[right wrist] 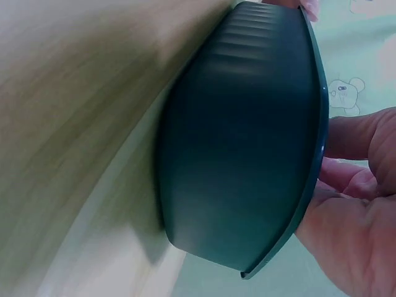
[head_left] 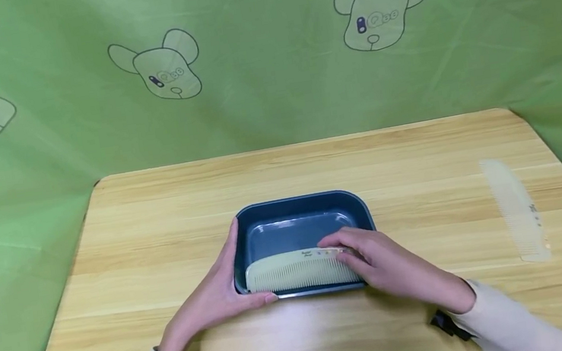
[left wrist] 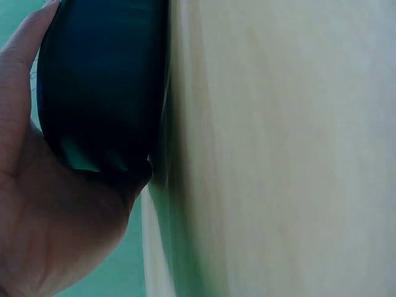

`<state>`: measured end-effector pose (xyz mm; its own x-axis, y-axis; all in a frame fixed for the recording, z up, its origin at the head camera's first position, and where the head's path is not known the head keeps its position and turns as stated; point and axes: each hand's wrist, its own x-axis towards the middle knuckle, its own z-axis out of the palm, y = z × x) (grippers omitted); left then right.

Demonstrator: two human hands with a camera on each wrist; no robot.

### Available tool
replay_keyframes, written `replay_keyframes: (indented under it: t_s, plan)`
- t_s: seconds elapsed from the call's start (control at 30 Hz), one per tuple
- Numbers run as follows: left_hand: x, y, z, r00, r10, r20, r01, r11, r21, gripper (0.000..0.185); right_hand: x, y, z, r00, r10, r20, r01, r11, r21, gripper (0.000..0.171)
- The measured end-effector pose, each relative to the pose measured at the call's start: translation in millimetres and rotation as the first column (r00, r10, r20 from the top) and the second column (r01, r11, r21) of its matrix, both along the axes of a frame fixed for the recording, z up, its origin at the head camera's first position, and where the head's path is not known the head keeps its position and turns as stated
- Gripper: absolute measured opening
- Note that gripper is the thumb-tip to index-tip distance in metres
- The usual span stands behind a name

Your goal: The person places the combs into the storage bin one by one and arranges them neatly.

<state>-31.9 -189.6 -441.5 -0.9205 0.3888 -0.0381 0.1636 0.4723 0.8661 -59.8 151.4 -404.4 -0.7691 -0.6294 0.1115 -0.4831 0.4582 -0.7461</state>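
Observation:
A dark blue rectangular tray [head_left: 297, 233] sits on the wooden table. My left hand [head_left: 218, 289] grips its near left corner, thumb along the front rim and fingers against the left wall. The left wrist view shows that hand [left wrist: 68, 210] wrapped round the tray's dark end [left wrist: 105, 80]. Inside the tray, along its near side, a pale green comb [head_left: 293, 263] lies with its teeth toward me. My right hand [head_left: 381, 257] pinches the comb's right end between thumb and fingers. In the right wrist view this hand [right wrist: 362, 192] reaches over the tray's rim, which hides the comb.
A second pale comb [head_left: 518, 214], whitish and see-through, lies flat on the right side of the table [head_left: 160, 234]. Behind and on both sides hangs a green curtain [head_left: 268, 81] with printed animal heads. Black straps [head_left: 450, 325] are on both wrists.

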Motion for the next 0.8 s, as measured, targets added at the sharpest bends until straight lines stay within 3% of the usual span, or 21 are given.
replay_keyframes:
  t_s: [0.2,0.33,0.63,0.8]
  plan:
    - [0.0,-1,-0.8,1.000,0.002,0.001,-0.002,1.000,0.004,0.147,4.2,-3,-3.8,0.989,0.021,-0.149,-0.016,0.999,0.031,0.034]
    - [0.7,-1,-0.7,1.000,0.008,0.005,-0.008,1.000,-0.013,0.147,5.2,-5,-5.2,0.979,0.033,-0.201,-0.020,0.998,0.063,0.033]
    - [0.9,-1,-0.5,1.000,0.007,0.001,-0.007,1.000,-0.015,0.147,4.2,-9,-5.9,0.973,0.041,-0.226,-0.005,0.988,0.156,0.025]
    - [0.7,-1,-0.4,1.000,0.003,-0.003,-0.003,1.000,-0.015,0.147,4.3,-12,-4.7,0.968,0.052,-0.244,-0.001,0.979,0.206,0.029]
